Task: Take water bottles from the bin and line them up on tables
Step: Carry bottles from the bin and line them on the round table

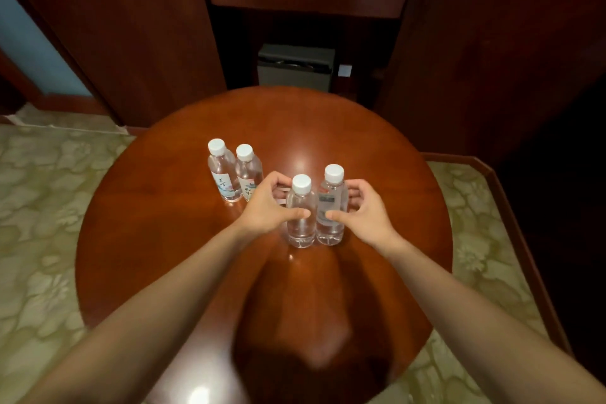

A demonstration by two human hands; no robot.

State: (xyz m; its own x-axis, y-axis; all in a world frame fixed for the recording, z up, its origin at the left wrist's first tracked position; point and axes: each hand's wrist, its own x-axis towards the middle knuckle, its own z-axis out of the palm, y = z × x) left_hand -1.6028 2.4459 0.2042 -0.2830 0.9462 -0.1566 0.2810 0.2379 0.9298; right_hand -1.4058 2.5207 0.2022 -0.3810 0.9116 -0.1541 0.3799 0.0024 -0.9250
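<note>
Round wooden table [164, 223] seen from above. Our left hand [265, 203] curls thumb and fingers round the left bottle [300, 229], our right hand [367, 210] round the right bottle [329, 233]. Both stand upright, side by side, mid-table, near a labelled pair [226, 177]. We seem to be setting them in line; next, let go without tipping them.

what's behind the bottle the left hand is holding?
Fingers of the left hand curl round its back, tips covered by the held bottle. Beyond: bare glossy table. A labelled bottle stands back-left, apart. Right hand grips the neighbouring bottle beside it, not behind.
</note>
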